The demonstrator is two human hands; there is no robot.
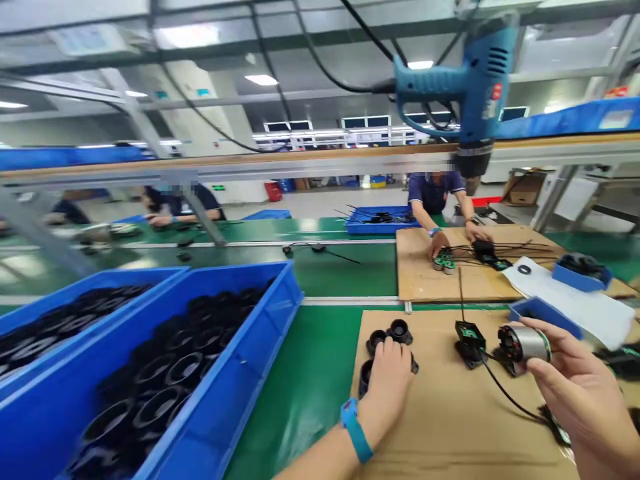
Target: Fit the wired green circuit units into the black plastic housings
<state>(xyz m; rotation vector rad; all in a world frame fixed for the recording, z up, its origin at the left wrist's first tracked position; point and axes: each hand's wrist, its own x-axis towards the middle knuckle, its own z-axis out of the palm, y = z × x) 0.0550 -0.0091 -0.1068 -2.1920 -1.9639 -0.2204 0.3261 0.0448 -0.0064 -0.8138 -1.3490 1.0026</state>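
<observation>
Cardboard (450,427) covers the green desk (310,373) in the head view, and both hands work over it. The left hand (390,380) lies curled over a small cluster of black ring-shaped caps (395,331), its fingers closed on one of them at the near edge of the group. The right hand (575,393) is clamped on a small silver motor (523,343), held just above the cardboard, with a black cable (510,397) trailing from it past a little black board (469,337) that lies between the two hands.

To do this well, I judge the motor should be kept level with its open end facing the cap, and the cable kept slack so it does not drag the board.

Blue bins (240,393) of black rings stand at the left; a blue heat gun (470,80) hangs overhead. A red label on the gun is too blurred to read, and no other writing is legible.
</observation>
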